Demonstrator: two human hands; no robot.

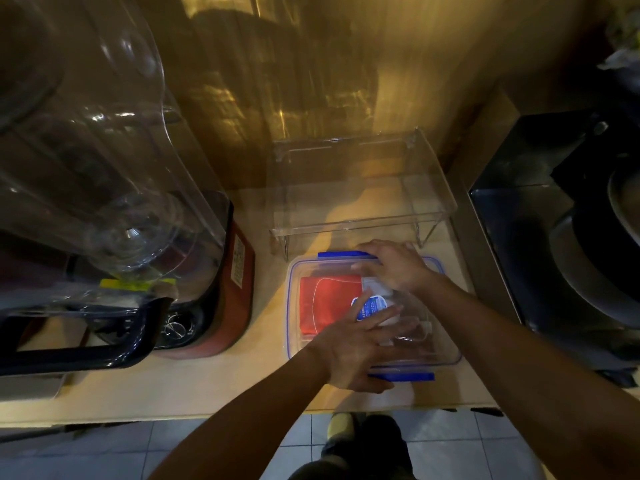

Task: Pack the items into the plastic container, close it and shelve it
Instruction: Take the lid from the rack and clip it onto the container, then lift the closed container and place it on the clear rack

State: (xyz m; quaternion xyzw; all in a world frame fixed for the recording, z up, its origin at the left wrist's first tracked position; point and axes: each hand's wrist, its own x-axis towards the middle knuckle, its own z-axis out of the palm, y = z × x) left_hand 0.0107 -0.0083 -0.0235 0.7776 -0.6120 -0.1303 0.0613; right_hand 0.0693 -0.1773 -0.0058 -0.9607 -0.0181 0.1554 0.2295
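Your plastic container [374, 313] sits on the pale counter [207, 386], just in front of the clear acrylic shelf riser [360, 188] and to the right of the red-based blender [221, 282]. Its clear lid [298, 271] with the blue seal line lies on top. Through the lid you can see a red packet [329, 303] lying flat on the left side and a white item with a blue label [372, 304] just beside it, toward the middle.

Your left hand [356, 351] lies flat across the near part of the lid, fingers spread and extended, palm pressing down, gripping nothing. The near blue latch [405, 376] sticks out just to the right of this hand.

Your right hand [394, 265] rests over the far edge of the lid, fingers curled down at the rim next to the far blue latch [343, 254]; whether they actually clasp the latch or only press on the lid, you cannot tell from this view.

A dark appliance [554, 220] stands at the right of the counter
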